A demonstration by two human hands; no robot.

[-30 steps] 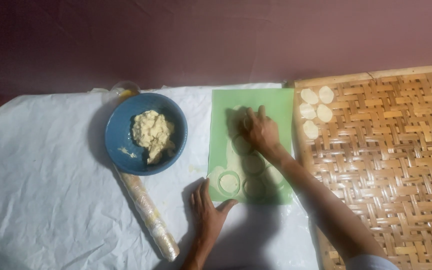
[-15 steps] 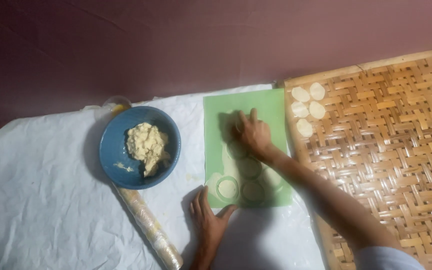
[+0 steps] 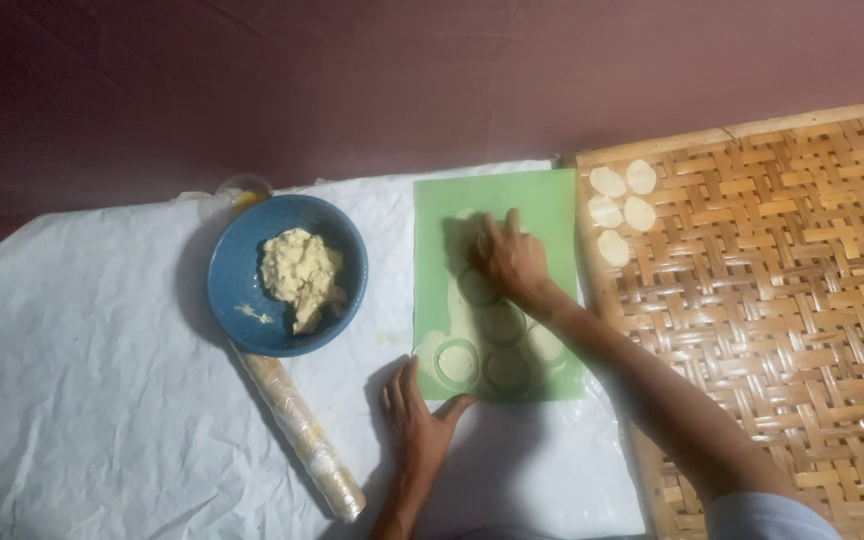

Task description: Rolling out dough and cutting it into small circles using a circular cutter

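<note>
My right hand (image 3: 512, 262) presses flat, fingers spread, on the dough sheet atop the green mat (image 3: 542, 205); my left hand (image 3: 417, 415), fingers open, steadies the mat's near edge.

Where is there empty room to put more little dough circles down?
Most of the woven bamboo tray is bare, below and right of the five dough circles in its top-left corner. The white paper left of the blue bowl and rolling pin is bare too. The green mat is crowded with cut rounds and both hands.

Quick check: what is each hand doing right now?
Left hand: open, flat at the green mat's near edge, holding nothing.
Right hand: pressing on the dough sheet; grip unclear.
</note>
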